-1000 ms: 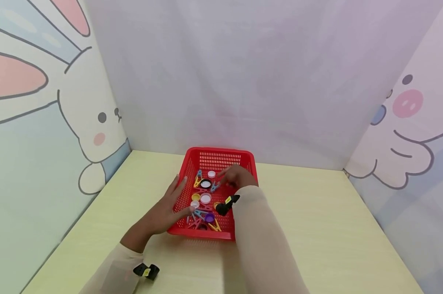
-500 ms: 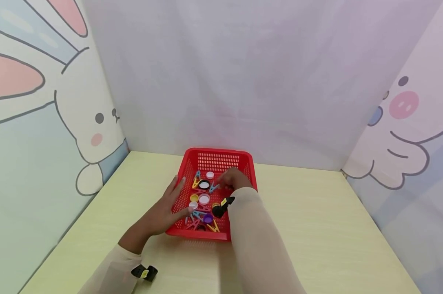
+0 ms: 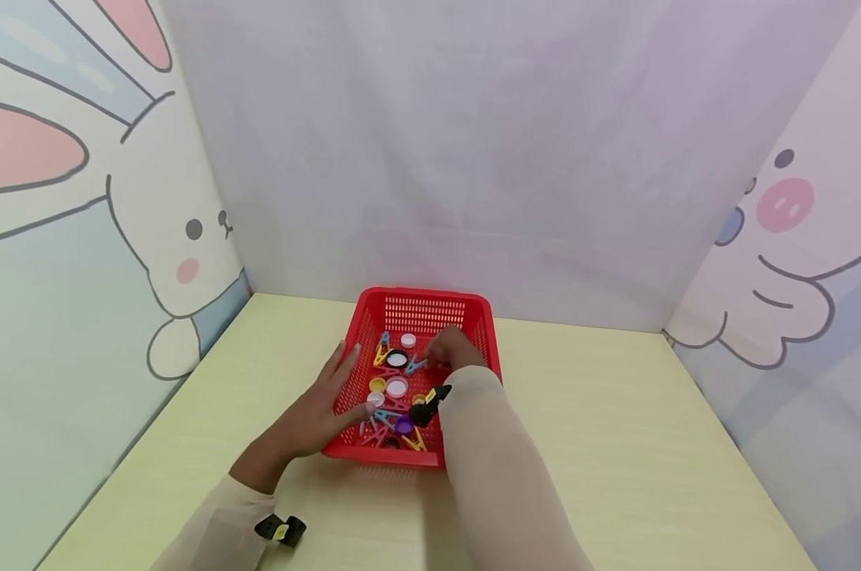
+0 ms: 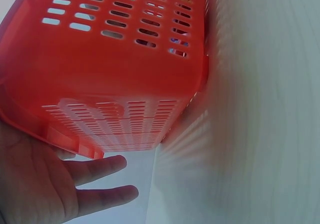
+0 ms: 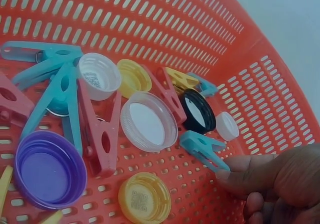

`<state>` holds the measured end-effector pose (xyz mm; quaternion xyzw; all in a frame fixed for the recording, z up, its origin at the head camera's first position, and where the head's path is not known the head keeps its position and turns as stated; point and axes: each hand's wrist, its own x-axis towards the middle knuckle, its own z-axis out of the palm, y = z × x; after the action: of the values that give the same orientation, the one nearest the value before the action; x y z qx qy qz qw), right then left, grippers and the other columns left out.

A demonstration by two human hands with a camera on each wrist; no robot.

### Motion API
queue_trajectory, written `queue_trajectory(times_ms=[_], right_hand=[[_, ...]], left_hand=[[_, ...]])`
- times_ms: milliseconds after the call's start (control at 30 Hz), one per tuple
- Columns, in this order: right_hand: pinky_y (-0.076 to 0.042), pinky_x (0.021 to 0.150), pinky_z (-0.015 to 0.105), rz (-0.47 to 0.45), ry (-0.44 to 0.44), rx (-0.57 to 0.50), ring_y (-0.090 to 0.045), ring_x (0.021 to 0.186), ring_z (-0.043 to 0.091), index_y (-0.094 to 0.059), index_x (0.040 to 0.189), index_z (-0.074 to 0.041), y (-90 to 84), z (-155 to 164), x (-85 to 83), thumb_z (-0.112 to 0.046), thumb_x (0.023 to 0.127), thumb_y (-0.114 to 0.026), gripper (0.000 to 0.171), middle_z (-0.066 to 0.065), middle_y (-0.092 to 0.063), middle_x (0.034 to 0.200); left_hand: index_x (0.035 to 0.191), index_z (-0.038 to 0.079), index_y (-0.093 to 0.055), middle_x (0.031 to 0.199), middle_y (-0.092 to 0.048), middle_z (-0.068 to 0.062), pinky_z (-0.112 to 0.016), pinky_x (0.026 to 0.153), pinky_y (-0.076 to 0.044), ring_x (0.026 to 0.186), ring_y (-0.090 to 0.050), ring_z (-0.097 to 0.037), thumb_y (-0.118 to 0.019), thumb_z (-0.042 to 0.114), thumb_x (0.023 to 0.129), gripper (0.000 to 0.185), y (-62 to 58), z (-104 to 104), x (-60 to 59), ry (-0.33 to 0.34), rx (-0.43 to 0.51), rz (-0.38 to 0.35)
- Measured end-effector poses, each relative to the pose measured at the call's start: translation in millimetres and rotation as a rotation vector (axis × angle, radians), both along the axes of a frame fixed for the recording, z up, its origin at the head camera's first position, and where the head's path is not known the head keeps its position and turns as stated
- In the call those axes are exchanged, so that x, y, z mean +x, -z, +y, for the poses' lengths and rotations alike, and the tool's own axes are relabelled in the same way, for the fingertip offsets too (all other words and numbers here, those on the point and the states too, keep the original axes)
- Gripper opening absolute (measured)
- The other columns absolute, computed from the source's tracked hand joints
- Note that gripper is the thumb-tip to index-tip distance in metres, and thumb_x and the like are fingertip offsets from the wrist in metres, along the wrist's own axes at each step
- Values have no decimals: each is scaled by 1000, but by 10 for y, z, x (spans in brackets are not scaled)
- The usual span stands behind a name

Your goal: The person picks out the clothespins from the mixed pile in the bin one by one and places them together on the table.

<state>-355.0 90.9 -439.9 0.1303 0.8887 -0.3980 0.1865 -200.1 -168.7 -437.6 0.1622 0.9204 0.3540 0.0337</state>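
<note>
Blue clothespin (image 5: pixel 204 149), in red basket (image 3: pixel 473 313): right grip (image 5: pixel 272 184) curled, fingertip touching its near end; we pinch it cleanly while spread left grip (image 3: pixel 323 400) steadies the basket wall.

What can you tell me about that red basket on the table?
The basket is red plastic, rectangular, with slotted walls and a perforated floor, open on top. It sits upright on the pale table near the back wall. Inside lie bottle caps and clothes pegs in several colours, loosely mixed. The left hand lies flat against its left outer wall, fingers straight. The right hand reaches inside, a fingertip touching a blue peg.
</note>
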Motion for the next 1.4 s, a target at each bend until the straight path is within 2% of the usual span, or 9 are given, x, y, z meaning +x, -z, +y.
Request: queue_trajectory(times_ms=[267,467,667,800,967,1133,1233,1400], right_hand=[[-69,85,47,-11,-4,5,-66,107,30,-81,93,-15,1,15,-1,-13,81,-96,19,11,-74,106],[-69,85,48,-60,1,-49,-65,112,30,-78,95,-14,-201,67,122,-14,82,-95,21,11,-72,110],[-70,82,47,-73,-81,-33,-66,115,31,-79,97,-13,-420,88,159,-14,81,-95,23,12,-72,115],[-70,85,47,-54,-127,6,-66,115,31,-79,98,-12,-475,98,138,-14,81,-96,24,12,-72,117],[-69,82,42,-17,-140,17,-66,109,28,-80,98,-14,-460,112,68,-13,79,-97,25,10,-73,114],[-62,73,32,42,-210,57,-64,88,23,-81,93,-12,-517,116,22,-16,86,-93,14,8,-73,97],[-53,67,28,62,-230,-54,-57,80,21,-83,95,-11,-581,149,56,-14,91,-89,8,8,-72,93],[-54,73,28,54,-204,-303,-59,88,21,-84,105,-11,-655,227,132,-18,96,-85,12,12,-77,111]], left_hand=[[178,22,-9,185,0,-17,-65,101,-62,163,-25,-57,-77,56,93,113,14,6,-1,-4,3,-4],[178,20,-11,185,0,-17,-64,100,-63,163,-25,-57,-76,58,94,113,11,16,-3,3,2,4],[178,20,-11,185,0,-17,-66,102,-61,164,-24,-57,-73,63,94,113,-8,0,-9,-1,-21,22],[178,20,-11,185,0,-17,-66,101,-61,164,-24,-57,-73,61,94,113,-13,0,-4,-2,-17,12],[178,20,-11,185,1,-17,-66,102,-61,164,-24,-57,-75,56,95,111,-4,2,10,-3,-17,6],[178,21,-10,185,2,-17,-66,102,-61,164,-24,-57,-75,54,95,110,-9,1,15,-5,-9,-3],[178,23,-8,185,3,-17,-66,103,-61,164,-23,-57,-75,55,95,111,-17,3,22,-6,-5,-11],[178,24,-8,185,3,-17,-65,102,-62,164,-24,-57,-75,57,95,112,-14,1,33,-5,-7,-10]])
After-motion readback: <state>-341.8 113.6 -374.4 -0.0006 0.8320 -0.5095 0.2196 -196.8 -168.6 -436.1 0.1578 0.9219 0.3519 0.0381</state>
